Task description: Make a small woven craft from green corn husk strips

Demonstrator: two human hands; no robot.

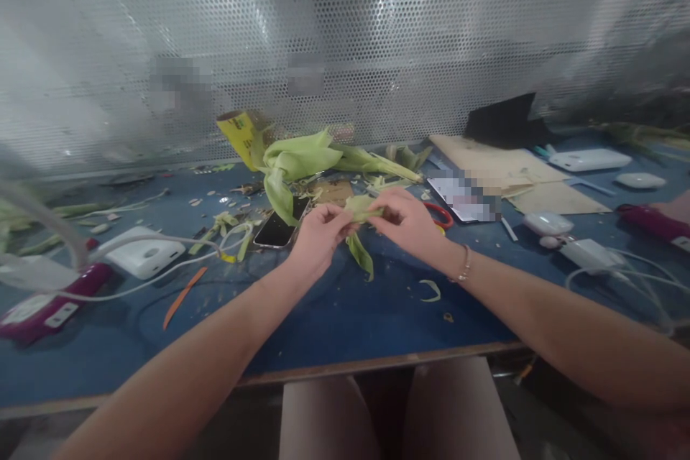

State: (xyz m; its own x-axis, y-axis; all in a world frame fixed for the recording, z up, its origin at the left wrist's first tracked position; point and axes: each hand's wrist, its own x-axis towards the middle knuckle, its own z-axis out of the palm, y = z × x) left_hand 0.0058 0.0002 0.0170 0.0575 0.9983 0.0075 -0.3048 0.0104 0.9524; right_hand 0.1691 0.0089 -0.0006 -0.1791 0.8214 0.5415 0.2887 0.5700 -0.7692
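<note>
A piece of pale green leaf [360,207], like corn husk, is pinched between both hands above the blue table. My left hand [322,232] has its thumb and fingers closed on the left end. My right hand [405,221] grips the right end, its fingertips close to those of the left. Below them hangs a darker green leaf strip [360,256]; where it joins the held piece is hidden. Just beyond my hands lies a large bunch of green husk leaves [302,158]. A black phone [277,228] lies beside my left hand, partly under a drooping leaf.
Red-handled scissors [440,215] and a second phone [458,195] lie right of my hands. Brown paper sheets [501,165] are behind. Purple power strips [57,305], white chargers [141,253] and cables lie at both sides. A perforated metal panel [345,36] closes the back.
</note>
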